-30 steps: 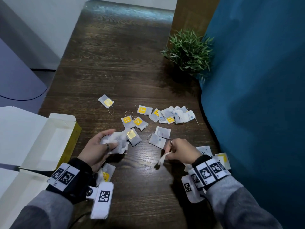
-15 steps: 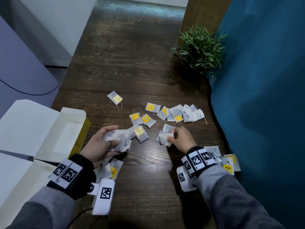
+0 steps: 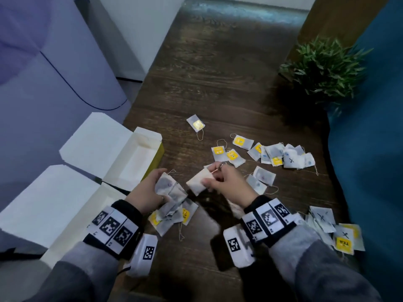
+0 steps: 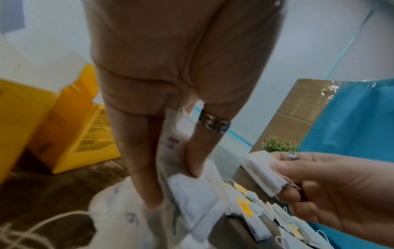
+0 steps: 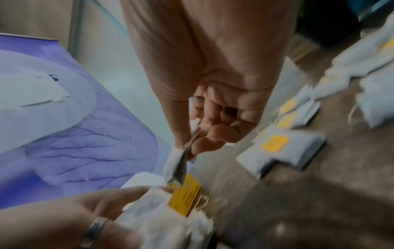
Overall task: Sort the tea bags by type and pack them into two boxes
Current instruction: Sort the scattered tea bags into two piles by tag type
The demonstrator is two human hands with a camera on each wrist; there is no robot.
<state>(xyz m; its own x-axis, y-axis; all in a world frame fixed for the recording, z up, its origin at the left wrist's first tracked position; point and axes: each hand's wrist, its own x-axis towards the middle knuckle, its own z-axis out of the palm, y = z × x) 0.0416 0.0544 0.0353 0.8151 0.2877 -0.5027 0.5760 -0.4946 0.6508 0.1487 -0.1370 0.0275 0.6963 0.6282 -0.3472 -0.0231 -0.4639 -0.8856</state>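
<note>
Bags (image 3: 198, 180) in both hands (image 3: 226, 184).

white tea bags (image 3: 263, 175), yellow labels (image 3: 218, 150), dark wood-grain table (image 3: 218, 83)

Dim, cool indoor light; sheen on far table (image 3: 239, 9); soft shadows; wide-angle bending at edges; both wrist views blurred

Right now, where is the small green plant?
In the head view the plant stands at the far right of the wooden table, against the blue panel, beyond the row of loose tea bags.
</note>
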